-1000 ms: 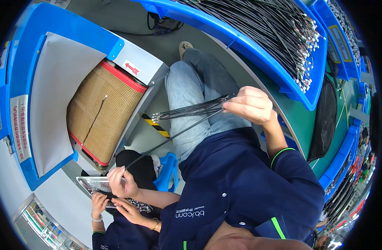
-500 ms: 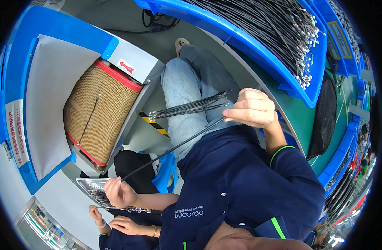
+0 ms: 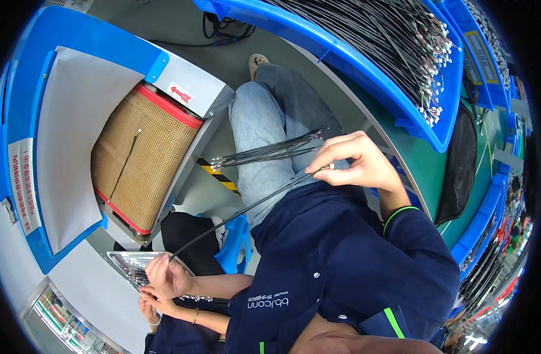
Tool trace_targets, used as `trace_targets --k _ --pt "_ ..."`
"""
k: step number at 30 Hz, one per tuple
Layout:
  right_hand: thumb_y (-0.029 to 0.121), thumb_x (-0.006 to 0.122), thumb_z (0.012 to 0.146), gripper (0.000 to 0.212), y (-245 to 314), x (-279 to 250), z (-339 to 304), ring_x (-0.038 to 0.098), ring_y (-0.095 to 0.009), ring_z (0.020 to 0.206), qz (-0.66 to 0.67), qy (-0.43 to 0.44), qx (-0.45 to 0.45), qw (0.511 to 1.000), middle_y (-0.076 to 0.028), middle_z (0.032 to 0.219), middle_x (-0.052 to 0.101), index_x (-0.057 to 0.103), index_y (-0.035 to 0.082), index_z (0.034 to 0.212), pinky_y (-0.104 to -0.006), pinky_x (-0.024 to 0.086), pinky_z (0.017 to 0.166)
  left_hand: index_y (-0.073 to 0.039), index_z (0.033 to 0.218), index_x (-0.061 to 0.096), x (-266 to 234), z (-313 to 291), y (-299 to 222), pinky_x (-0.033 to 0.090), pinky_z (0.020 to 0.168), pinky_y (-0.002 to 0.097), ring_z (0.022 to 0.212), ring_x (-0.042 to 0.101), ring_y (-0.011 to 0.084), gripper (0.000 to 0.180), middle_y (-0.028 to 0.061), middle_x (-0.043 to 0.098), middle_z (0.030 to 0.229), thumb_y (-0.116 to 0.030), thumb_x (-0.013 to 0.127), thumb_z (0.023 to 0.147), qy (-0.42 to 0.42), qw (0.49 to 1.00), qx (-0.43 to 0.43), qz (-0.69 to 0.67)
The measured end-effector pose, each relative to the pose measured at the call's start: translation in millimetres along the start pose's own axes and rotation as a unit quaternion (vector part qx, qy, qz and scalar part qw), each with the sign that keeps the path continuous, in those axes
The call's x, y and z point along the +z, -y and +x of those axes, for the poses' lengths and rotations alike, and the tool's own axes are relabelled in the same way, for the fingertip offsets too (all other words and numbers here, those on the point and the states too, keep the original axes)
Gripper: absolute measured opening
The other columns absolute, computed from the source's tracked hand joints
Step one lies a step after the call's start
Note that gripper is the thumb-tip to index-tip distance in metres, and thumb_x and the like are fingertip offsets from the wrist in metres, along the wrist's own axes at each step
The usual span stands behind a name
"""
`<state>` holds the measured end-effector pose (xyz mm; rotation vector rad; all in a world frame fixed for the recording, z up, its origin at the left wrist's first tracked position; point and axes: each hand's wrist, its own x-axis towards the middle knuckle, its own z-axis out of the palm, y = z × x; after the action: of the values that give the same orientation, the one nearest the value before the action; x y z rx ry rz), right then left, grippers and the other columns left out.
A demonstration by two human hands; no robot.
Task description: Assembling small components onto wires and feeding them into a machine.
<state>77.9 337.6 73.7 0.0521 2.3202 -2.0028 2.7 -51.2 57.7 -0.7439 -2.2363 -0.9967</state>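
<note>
A thin black cable [image 3: 247, 208] runs taut and slanting across my lap between my two hands. At the lower left, my left hand [image 3: 169, 277] is closed, its fingertips pinching one end. My right hand [image 3: 359, 160], higher and to the right, pinches the other end between thumb and fingers, and a small pale tip sticks out there. Under that stretch of cable, a bundle of short black cables [image 3: 264, 154] with small white connectors rests on my thighs. One more black cable [image 3: 126, 162] lies singly on the tan mesh conveyor belt [image 3: 158, 147] to the left.
A blue-framed machine [image 3: 93, 35] with a white sheet surrounds the belt. At the upper right, a blue bin [image 3: 374, 94] full of black cables stands on a green bench [image 3: 465, 236]. A co-worker's hands [image 3: 158, 304] are beside a metal tray [image 3: 120, 258], near a blue stool [image 3: 238, 245].
My right hand has turned and its fingers have straightened, showing the cable's tip. My left hand stays nearly in place. The cable on the belt has shifted slightly, and the co-worker's hands have come together.
</note>
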Motion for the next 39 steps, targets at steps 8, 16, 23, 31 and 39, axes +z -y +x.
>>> trace_targets --k 8,16,23,31,39 --pt "0.005 0.068 0.073 0.014 -6.9 4.1 -2.5 0.053 -0.003 0.06 0.173 0.008 0.149 0.974 0.001 0.069 0.063 0.069 0.0 0.086 -0.0198 0.041 0.058 0.0 0.084 0.062 -1.5 1.7 -3.0 0.051 0.066 0.0321 0.071 0.061 0.0247 0.009 0.0113 0.064 0.076 0.003 0.065 0.076 0.008 1.0 0.013 0.01" --pt "0.006 0.067 0.071 0.016 -10.4 4.0 -4.5 0.055 -0.004 0.061 0.167 0.027 0.148 0.974 -0.001 0.069 0.063 0.067 -0.001 0.086 -0.0191 0.042 0.058 0.0 0.082 0.062 -1.3 -2.8 1.5 0.051 0.066 0.0325 0.07 0.061 0.0245 0.012 0.0105 0.064 0.076 0.008 0.064 0.074 0.01 1.0 0.015 0.013" --pt "0.006 0.072 0.076 0.02 -4.7 -2.1 3.2 0.063 -0.018 0.072 -0.096 -0.017 -0.11 0.989 -0.008 0.082 0.066 0.068 0.0 0.095 -0.0266 0.05 0.064 0.002 0.089 0.06 -9.8 -1.9 5.2 0.05 0.073 0.0335 0.077 0.06 0.0244 0.012 0.0111 0.063 0.083 0.005 0.063 0.078 0.046 0.998 -0.008 0.037" --pt "0.004 0.07 0.075 0.017 0.8 -5.1 4.0 0.062 -0.02 0.065 -0.236 -0.08 -0.306 0.919 -0.01 0.082 0.064 0.067 0.0 0.091 -0.0276 0.05 0.057 0.0 0.087 0.061 -3.5 0.1 7.9 0.049 0.066 0.0338 0.07 0.059 0.0244 0.013 0.0106 0.064 0.079 0.006 0.066 0.077 0.052 0.998 -0.032 0.015" --pt "0.005 0.068 0.073 0.016 5.7 -5.4 10.3 0.056 -0.018 0.058 -0.352 -0.058 -0.335 0.872 -0.007 0.076 0.06 0.065 0.001 0.088 -0.0274 0.046 0.05 0.0 0.087 0.061 -11.5 3.2 2.9 0.049 0.066 0.034 0.07 0.059 0.0244 0.014 0.0107 0.064 0.078 0.007 0.066 0.076 0.054 0.997 -0.04 0.025"
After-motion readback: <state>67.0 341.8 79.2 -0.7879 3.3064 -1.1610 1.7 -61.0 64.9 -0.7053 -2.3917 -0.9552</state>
